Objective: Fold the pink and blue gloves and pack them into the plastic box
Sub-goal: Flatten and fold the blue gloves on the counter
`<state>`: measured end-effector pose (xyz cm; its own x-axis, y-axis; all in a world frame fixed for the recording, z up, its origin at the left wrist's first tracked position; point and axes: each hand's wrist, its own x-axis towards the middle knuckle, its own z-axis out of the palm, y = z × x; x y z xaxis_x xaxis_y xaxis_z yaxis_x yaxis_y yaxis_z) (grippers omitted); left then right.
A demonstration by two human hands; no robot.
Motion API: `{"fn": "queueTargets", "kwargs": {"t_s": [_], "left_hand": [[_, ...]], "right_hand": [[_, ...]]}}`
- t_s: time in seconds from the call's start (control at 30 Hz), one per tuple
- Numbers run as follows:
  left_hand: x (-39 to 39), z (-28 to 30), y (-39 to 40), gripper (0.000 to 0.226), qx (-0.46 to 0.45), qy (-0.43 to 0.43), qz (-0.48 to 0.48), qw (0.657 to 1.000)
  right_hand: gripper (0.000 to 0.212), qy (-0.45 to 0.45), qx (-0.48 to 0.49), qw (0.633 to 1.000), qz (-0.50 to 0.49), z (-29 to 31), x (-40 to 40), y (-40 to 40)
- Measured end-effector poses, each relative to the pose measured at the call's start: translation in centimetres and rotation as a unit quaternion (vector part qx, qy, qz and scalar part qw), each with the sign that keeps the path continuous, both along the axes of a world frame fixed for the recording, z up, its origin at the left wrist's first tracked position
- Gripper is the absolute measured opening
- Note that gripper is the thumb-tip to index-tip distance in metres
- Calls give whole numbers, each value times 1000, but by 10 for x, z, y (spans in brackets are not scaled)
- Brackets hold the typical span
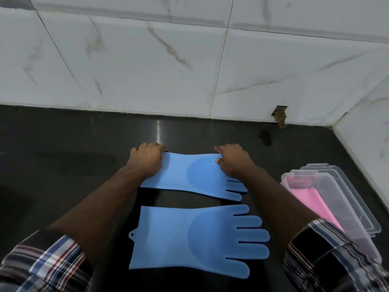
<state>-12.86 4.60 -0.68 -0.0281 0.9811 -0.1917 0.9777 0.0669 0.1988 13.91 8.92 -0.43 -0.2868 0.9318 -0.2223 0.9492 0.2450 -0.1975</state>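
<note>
Two blue silicone gloves lie flat on a dark, glossy stone counter (63,148), their fingers pointing to the right. The far blue glove (189,175) is the one being handled. The left hand (147,161) grips its far edge at the cuff end, the fingers curled over that edge and the thumb lying on the glove's upper face. The right hand (231,161) grips the same far edge nearer the palm, beside the round ribbed scrubbing patch, with its thumb pressed onto the blue surface and its fingers curled over the edge. Part of the glove's finger section is hidden under the right forearm.

The near blue glove (189,239) lies untouched between the two forearms, just apart from the far one, with a strip of dark counter showing between them. It is spread fully open, all five fingers splayed, and a small hanging tab with a hole sticks out of its cuff.

At the right edge of the counter sits a clear rectangular plastic box (362,209), with folded pink silicone glove material (311,197) inside it. Whether this is one pink glove or two cannot be told. Plaid shirt sleeves (42,260) cover both arms at the elbows. White marble-veined wall tiles (147,60) rise behind the counter.
</note>
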Motion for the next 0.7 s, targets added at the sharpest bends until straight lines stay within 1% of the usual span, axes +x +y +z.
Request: {"fn": "queueTargets", "kwargs": {"t_s": [0.07,0.17,0.37,0.43,0.6,0.7], "left_hand": [[3,2,2,36,9,-2,7,1000],[4,4,3,26,2,-7,4,1000],[-3,30,-7,6,39,-104,21,994],[-4,42,-19,9,48,-152,12,987],[-5,72,-63,5,59,-282,10,957],[-5,75,-94,5,38,-304,-4,952]], "right_hand": [[40,-1,10,1000,-1,-1,-1,5],[13,41,24,999,-7,5,1,9],[10,145,100,984,-21,46,17,-10],[9,168,110,979,-31,62,21,-28],[9,182,138,973,-19,89,35,-80],[10,182,122,976,-18,89,43,-115]]}}
